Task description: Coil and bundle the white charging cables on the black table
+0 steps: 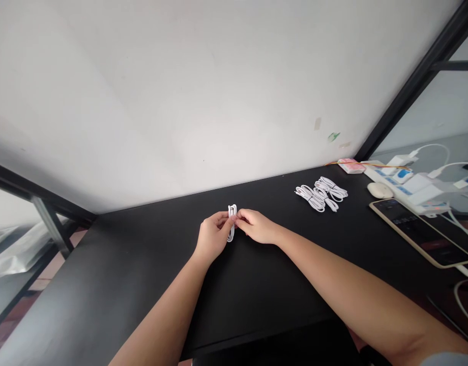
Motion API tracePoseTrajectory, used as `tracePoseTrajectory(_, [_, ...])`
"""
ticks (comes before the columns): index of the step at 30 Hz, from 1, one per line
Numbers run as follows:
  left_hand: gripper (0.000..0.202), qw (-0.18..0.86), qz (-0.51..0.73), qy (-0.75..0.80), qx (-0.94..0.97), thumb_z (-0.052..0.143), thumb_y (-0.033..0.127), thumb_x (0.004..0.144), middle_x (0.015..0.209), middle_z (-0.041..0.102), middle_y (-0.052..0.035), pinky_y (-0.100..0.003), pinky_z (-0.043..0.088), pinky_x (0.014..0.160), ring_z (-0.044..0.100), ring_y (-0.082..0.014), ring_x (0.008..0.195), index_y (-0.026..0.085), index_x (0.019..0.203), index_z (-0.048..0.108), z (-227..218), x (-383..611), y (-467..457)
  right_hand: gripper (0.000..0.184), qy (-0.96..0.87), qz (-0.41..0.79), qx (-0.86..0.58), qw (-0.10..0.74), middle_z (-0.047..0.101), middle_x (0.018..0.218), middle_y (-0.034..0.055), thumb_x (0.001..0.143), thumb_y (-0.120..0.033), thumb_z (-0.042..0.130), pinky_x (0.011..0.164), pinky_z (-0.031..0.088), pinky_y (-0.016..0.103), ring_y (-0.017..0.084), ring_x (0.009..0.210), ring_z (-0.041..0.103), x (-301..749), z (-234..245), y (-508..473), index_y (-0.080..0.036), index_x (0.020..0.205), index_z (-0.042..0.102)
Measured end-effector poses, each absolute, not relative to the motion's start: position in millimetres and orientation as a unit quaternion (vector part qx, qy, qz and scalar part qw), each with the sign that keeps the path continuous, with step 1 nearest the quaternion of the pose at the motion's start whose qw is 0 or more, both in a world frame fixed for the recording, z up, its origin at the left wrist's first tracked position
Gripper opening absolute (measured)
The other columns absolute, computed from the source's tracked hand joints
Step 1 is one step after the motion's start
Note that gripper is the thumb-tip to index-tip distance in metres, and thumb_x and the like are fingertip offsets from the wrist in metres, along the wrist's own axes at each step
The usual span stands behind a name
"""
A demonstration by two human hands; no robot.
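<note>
You are holding a white cable coil between both hands, just above the middle of the black table and close to the wall. Your left hand is closing around the lower loops, with its fingers curled in against the strands. Your right hand is pinching the top of the coil between thumb and fingertips. Both grips are pressed onto the cable rather than spread. The coil looks very light, thin and limp, so the loops are probably relying on your fingers to stay gathered. The smooth jacket may also be sliding a little under a loose pinch. The middle of the bundle, where all the strands are running side by side, looks like the safest place to hold it. A single loop or a plug end would likely pull free. Well apart to your right, three more tied cable bundles are lying together on the table. Beyond them, a phone is lying face up, with a small white oval object and a power strip with chargers plugged in.
</note>
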State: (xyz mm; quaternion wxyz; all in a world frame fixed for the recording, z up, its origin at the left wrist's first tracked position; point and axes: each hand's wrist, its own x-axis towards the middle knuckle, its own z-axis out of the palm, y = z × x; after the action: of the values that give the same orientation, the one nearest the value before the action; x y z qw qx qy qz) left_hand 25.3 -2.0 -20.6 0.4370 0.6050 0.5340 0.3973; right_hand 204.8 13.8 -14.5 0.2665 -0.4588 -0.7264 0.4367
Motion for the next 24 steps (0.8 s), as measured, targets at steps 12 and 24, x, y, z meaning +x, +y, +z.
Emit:
tracePoseTrajectory(12, [0.041,0.441,0.395,0.536,0.602,0.066,0.052,0.087,0.091,0.077,-0.0097,-0.029,0.057,0.067,0.074,-0.0216,0.077,0.017,0.108,0.072,-17.1,27.3,-3.6,0.021,-0.716,0.442,-0.457,0.287,0.061,0.079,-0.0008,0.096,-0.031,0.051,0.063,0.037,0.027,0.012,0.064,0.048,202.7,-10.9,10.3,-0.020,0.078,0.054])
tracePoseTrajectory(24, [0.037,0.491,0.421,0.509,0.568,0.074,0.046,0.083,0.087,0.077,-0.0096,-0.028,0.056,0.064,0.073,-0.0200,0.073,0.015,0.103,0.071,-22.9,26.7,0.2,0.017,-0.696,0.459,-0.466,0.297,0.066,0.077,-0.0020,0.093,-0.028,0.054,0.063,0.038,0.027,0.011,0.063,0.051,200.1,-8.5,7.5,-0.020,0.078,0.054])
